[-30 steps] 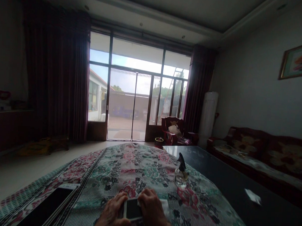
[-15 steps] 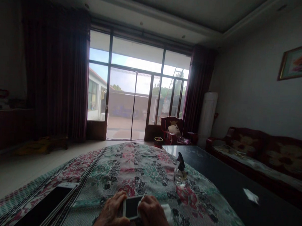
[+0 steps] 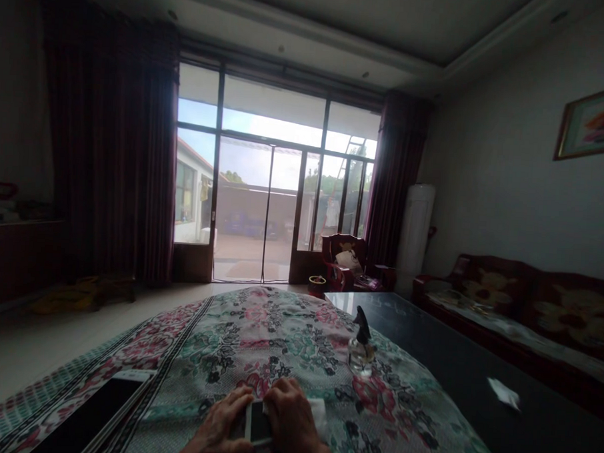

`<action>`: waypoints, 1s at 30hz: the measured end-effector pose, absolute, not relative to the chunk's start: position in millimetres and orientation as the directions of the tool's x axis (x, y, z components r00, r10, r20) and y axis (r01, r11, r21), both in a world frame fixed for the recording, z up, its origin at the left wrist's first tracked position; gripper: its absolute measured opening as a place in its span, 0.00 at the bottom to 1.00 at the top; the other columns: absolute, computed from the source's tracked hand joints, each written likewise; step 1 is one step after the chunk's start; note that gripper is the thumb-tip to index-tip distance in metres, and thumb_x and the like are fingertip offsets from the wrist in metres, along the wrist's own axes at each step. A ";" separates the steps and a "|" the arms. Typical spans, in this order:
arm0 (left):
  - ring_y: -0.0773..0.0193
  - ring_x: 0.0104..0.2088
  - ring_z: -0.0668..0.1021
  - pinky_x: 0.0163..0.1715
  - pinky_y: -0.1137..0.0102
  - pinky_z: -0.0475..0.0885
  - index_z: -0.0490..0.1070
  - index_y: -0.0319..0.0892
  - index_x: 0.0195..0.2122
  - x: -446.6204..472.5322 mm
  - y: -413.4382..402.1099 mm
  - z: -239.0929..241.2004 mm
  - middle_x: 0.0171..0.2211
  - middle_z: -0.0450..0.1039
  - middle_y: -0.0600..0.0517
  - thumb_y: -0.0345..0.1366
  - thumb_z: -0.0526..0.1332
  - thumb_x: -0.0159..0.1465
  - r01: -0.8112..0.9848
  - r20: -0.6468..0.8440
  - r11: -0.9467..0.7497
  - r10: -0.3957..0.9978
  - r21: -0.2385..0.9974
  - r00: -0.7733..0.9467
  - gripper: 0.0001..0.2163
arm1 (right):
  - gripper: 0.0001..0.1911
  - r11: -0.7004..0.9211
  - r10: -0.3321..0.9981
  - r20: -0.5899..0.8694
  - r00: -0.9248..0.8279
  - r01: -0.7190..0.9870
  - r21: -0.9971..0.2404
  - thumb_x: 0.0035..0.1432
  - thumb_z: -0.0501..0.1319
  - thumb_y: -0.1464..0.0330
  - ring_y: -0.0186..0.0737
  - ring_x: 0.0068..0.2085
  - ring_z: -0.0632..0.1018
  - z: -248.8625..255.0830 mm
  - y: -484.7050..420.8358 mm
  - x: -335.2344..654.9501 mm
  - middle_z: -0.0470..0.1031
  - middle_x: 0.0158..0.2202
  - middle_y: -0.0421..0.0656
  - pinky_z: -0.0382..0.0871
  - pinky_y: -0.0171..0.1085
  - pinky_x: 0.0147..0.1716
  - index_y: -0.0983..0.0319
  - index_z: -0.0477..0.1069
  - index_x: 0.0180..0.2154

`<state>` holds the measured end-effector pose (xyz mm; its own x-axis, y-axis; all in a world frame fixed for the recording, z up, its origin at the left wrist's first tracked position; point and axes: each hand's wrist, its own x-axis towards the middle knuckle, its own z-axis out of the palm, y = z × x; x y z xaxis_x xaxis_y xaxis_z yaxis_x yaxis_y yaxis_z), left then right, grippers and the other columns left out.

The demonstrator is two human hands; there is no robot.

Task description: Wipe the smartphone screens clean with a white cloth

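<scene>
A small white-framed device with a dark screen, like a smartphone (image 3: 259, 421), lies in front of me on the flowered cloth. My left hand (image 3: 222, 420) grips its left edge, thumb at the near corner and fingers at the far one. Over the right part of the screen, my right hand (image 3: 291, 413) is closed and pressed down. White tissue or cloth (image 3: 318, 414) sticks out from under that hand on its right side; its full shape is hidden. Beyond the hands, to the right, a clear spray bottle (image 3: 361, 352) with a black trigger head stands upright.
A larger white device with a black screen (image 3: 91, 414) lies at the left on the flowered cloth (image 3: 258, 318). On the dark tabletop (image 3: 426, 352) at right is a crumpled white tissue (image 3: 503, 393). A wooden armchair (image 3: 341, 255) and sofa (image 3: 529, 303) stand farther off.
My right hand has slid left across the screen, covering more of it, and the white tissue or cloth has shifted left too. My left hand stays at the phone's left edge.
</scene>
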<state>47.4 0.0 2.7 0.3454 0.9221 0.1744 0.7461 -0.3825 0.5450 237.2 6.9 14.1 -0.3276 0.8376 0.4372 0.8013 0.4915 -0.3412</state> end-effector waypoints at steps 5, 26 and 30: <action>0.48 0.62 0.62 0.61 0.62 0.59 0.67 0.44 0.57 44.0 6.8 -4.0 0.61 0.61 0.46 0.38 0.66 0.47 0.760 0.176 -0.406 0.912 0.507 0.369 0.33 | 0.09 0.489 0.841 0.423 -0.336 0.807 -0.331 0.61 0.56 0.73 0.39 0.43 0.72 17.5 2.1 238.5 0.74 0.39 0.41 0.63 0.34 0.42 0.59 0.74 0.33; 0.48 0.61 0.64 0.60 0.60 0.60 0.68 0.39 0.56 50.0 -3.4 6.5 0.61 0.61 0.40 0.33 0.65 0.45 0.759 0.151 -0.335 0.941 0.558 0.304 0.33 | 0.09 0.521 0.828 0.381 -0.412 0.816 -0.250 0.61 0.56 0.72 0.41 0.41 0.74 25.7 1.7 222.1 0.75 0.38 0.43 0.66 0.36 0.41 0.59 0.75 0.33; 0.49 0.61 0.65 0.60 0.60 0.60 0.70 0.43 0.55 50.0 0.5 0.7 0.60 0.63 0.43 0.31 0.65 0.42 0.766 0.180 -0.336 0.942 0.548 0.285 0.33 | 0.09 0.488 0.844 0.389 -0.369 0.830 -0.272 0.62 0.57 0.70 0.43 0.42 0.74 24.3 6.0 213.6 0.76 0.37 0.43 0.66 0.37 0.41 0.60 0.76 0.33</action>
